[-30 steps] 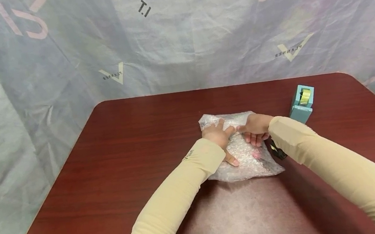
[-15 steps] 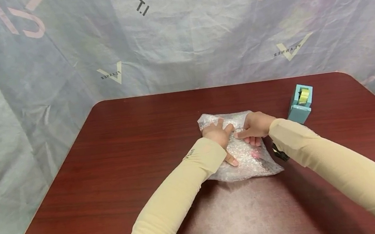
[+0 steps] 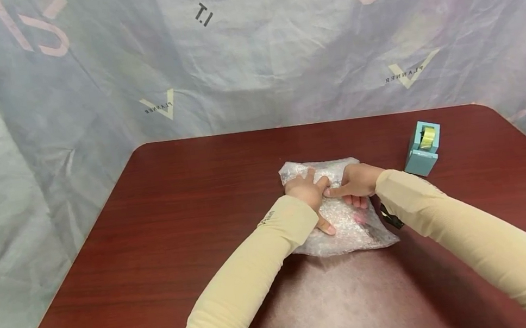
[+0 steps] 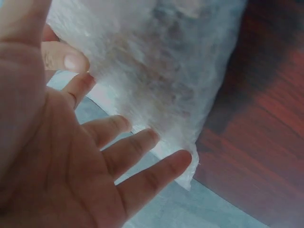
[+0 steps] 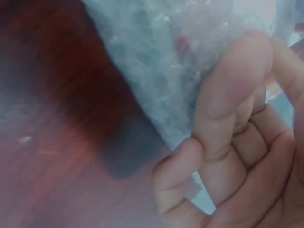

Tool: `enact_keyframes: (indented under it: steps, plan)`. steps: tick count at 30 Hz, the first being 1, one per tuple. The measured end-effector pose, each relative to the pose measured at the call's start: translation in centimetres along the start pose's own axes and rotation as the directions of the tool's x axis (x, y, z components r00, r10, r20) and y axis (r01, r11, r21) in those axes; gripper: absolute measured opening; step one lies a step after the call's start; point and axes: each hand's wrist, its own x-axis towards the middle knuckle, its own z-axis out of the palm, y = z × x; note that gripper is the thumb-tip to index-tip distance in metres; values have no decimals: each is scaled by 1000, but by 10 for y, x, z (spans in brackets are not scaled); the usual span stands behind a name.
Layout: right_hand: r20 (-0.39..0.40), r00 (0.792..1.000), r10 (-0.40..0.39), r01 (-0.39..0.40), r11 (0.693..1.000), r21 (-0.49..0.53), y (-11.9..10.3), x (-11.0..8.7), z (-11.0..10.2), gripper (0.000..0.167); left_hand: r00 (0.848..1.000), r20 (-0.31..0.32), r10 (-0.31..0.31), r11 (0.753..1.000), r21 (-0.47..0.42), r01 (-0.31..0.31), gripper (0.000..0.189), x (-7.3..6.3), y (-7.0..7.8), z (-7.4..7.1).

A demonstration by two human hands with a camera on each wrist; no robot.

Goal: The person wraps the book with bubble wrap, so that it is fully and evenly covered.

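A bubble-wrap package point(image 3: 344, 225) lies flat on the table, with a small pink patch showing through its right part. My left hand point(image 3: 304, 189) rests on its upper left with the fingers spread. In the left wrist view the fingers point(image 4: 147, 183) are extended against the wrap. My right hand point(image 3: 363, 178) is on its upper right; one straight digit presses the wrap beside the left fingertips. The other right fingers point(image 5: 216, 133) bend loosely, and nothing shows in their grasp. The package's contents are blurred by the wrap.
A light-blue tape dispenser point(image 3: 421, 158) with a yellowish roll stands beyond the right forearm. A small black-and-yellow object point(image 3: 390, 218) lies beside the package, partly hidden by the right sleeve. A grey printed sheet point(image 3: 239, 52) hangs behind the dark red table point(image 3: 175, 207).
My right hand's straight digit has slid slightly left and down over the wrap, closer to the left fingers. The left hand and the package stay in place.
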Motion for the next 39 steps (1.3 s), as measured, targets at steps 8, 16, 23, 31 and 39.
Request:
enact_keyframes:
  steps: [8,16,23,31,39]
  plan:
    - [-36,996,76,-79,993,-92,-2,-4,5,53,1000,5,6,1000,18,-6,108,4,6,6]
    - [97,994,52,-54,998,11,3,-4,-4,53,1000,-23,15,999,-36,-16,103,2,5,7]
    - [165,984,65,-87,988,129,7,0,-9,54,1000,-23,2,999,-52,-3,105,-1,4,5]
    - [109,986,122,-134,985,110,2,7,-6,57,999,-25,-20,999,-43,19,110,-2,2,3]
    - [25,986,163,-165,984,65,0,14,-3,55,998,-43,-34,999,-2,34,116,-1,0,4]
